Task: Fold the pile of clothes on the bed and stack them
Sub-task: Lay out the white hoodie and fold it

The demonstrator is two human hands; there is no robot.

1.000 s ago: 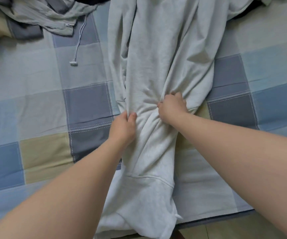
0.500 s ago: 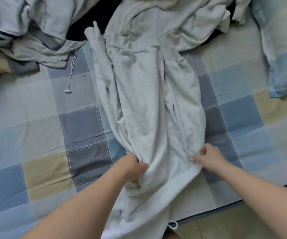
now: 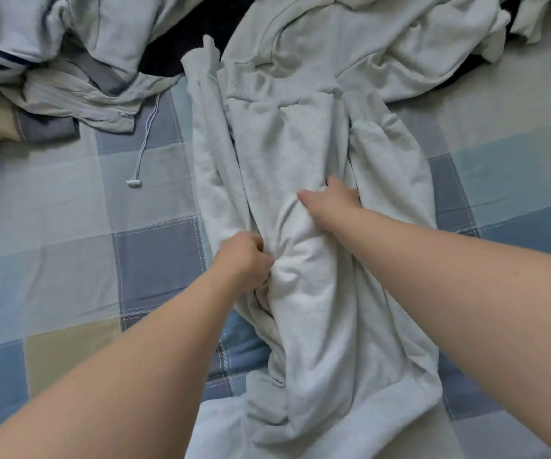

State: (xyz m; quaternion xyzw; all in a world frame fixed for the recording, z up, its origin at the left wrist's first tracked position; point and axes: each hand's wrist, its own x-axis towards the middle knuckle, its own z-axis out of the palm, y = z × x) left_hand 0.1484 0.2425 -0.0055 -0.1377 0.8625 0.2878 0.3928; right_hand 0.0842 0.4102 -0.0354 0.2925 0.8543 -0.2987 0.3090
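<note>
left hand (image 3: 244, 256) and right hand (image 3: 332, 202) clutched folds of a pale grey fleece garment (image 3: 300, 144) on the blue checked bed (image 3: 68, 243); seemingly straightening it, with spreading flat needed next.

Pale grey sweatshirt (image 3: 303, 154) stretched lengthwise, bunched mid-bed, rumpled clothes pile (image 3: 78, 54) heaped at far-left of checked bed (image 3: 52, 226)

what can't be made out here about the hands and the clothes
Head view only.
Fingertips of the left hand and right hand: buried in folds of the white garment.
White garment's lower end: cut off by the bottom edge.
Dark garment: mostly covered by pale clothes, type unclear.
</note>
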